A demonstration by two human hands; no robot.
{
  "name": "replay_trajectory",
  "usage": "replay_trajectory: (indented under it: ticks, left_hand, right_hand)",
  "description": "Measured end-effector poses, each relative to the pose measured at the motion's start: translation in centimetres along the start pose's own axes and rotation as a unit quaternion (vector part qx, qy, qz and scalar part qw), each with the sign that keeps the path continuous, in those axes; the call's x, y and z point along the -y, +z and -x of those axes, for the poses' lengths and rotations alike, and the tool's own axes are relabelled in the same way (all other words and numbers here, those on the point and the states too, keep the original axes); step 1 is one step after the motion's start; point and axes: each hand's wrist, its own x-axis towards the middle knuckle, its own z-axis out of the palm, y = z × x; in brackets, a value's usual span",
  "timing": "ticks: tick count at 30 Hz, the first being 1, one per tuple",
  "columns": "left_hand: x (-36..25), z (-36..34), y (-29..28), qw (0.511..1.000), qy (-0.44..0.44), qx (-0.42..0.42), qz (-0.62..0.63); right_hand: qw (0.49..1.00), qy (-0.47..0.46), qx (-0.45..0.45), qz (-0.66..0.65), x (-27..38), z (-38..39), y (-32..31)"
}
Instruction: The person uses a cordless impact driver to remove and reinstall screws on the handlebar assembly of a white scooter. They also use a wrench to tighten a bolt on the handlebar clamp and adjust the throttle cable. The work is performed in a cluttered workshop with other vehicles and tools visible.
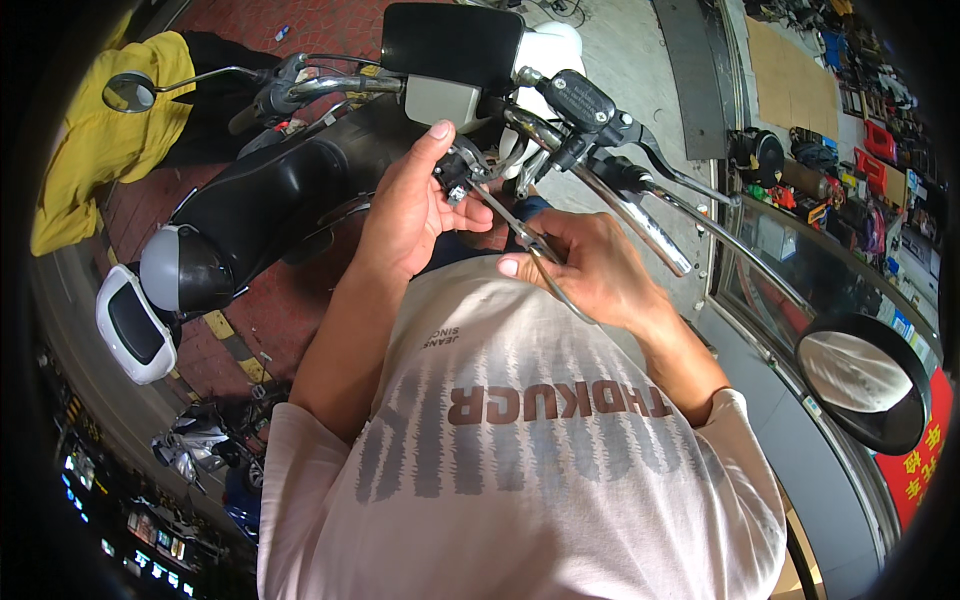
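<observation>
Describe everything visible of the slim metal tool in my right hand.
The slim metal tool looks like pliers or scissors: grey, shiny, with a joint near its middle and a thin, curved handle, brassy in this light. It slants from upper left to lower right in the picture. The right hand grips it near the joint, hiding part. Its narrow end reaches toward a small dark part at the left hand; whether they touch is unclear.

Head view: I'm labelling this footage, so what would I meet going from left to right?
Yellow fabric garment, long black padded seat, bare left hand, bare right hand, large round black-rimmed mirror near the right edge.
</observation>
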Motion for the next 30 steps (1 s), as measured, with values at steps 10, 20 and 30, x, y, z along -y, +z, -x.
replay_trajectory:
  ticks: [10, 20, 30]
  left_hand:
    - [0.6, -0.1, 0.0, 0.995, -0.069, 0.003, 0.072]
    - [0.1, 0.9, 0.8, 0.977, -0.116, 0.025, 0.174]
    - [-0.4, 1.5, 1.1, 0.978, -0.113, 0.051, 0.170]
  right_hand:
    - [0.909, 0.059, 0.080, -0.404, -2.5, -0.1, 2.6]
    - [0.900, -0.086, 0.028, -0.426, -4.0, 0.1, 4.6]
    - [0.975, -0.141, -0.042, -0.167, -6.1, -0.4, 3.2]
